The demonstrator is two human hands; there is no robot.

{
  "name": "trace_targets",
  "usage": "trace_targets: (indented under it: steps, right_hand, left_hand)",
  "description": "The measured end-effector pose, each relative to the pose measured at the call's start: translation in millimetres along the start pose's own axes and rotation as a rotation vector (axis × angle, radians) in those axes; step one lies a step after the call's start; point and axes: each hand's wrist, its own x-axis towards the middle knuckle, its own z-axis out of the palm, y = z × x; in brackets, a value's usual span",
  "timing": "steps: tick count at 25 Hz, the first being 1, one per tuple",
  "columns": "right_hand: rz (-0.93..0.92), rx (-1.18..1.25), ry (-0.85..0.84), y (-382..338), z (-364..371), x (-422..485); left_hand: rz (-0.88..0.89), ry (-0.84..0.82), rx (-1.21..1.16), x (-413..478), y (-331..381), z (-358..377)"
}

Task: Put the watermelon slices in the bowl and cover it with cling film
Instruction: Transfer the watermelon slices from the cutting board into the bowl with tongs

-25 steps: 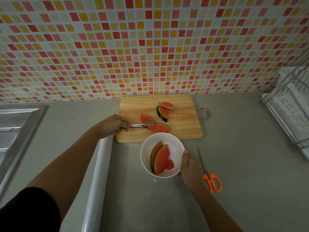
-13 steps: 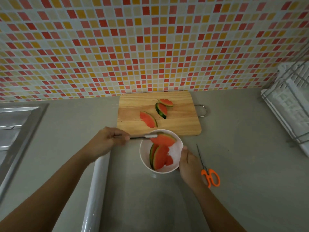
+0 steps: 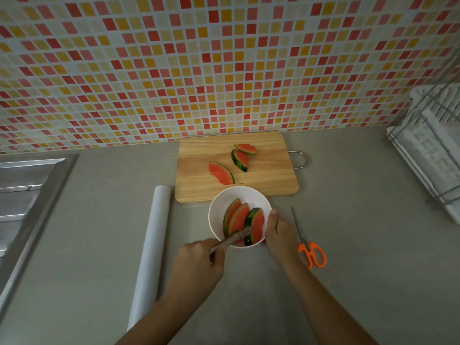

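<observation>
Left grip (image 3: pixel 199 262) curled round tongs (image 3: pixel 232 239), tips hidden among three slices (image 3: pixel 239 217) in the bowl (image 3: pixel 239 191); right grip (image 3: pixel 278 232) clasped its rim; three more slices (image 3: pixel 221 173) lay on the board (image 3: pixel 263 180).

The sink (image 3: pixel 32 188) and rack (image 3: pixel 430 150) are cut off at the sides, and the left arm (image 3: pixel 174 317) hides the roll's (image 3: pixel 154 245) near end.

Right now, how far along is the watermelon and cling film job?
Done: three slices stand in the bowl. In hand: the left hand holds tongs reaching into the bowl, the right hand grips its rim. Left: three more slices on the cutting board to move, and the cling film roll lies unused, bowl uncovered.
</observation>
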Motion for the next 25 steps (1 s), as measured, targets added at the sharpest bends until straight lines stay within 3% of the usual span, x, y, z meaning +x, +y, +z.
trace_targets:
  steps: [5, 10, 13, 15, 18, 22, 25]
  right_hand:
    - [0.049, 0.078, -0.020, -5, -8, -5]
    - [0.040, 0.029, 0.013, -7, -4, -3]
    - [0.010, 0.002, 0.012, -5, -3, -1]
    - [0.024, 0.007, 0.003, -7, -3, -1]
    - [0.057, -0.003, -0.056, -1, -6, 1]
    - [0.126, -0.002, -0.124, 6, -5, 4]
    - [0.133, 0.004, -0.141, 1, -5, 5]
  left_hand:
    - [0.107, 0.023, 0.086, 17, -3, -18]
    - [0.136, -0.118, 0.079, 30, 2, -7]
    - [0.023, 0.085, -0.093, 56, -11, -25]
    - [-0.047, 0.133, -0.169, 92, -32, -40]
    - [-0.057, -0.085, -0.003, 155, -70, -55]
    - [0.117, -0.467, 0.171, 222, -96, -67]
    - [0.263, -0.568, 0.200, 257, -91, -77]
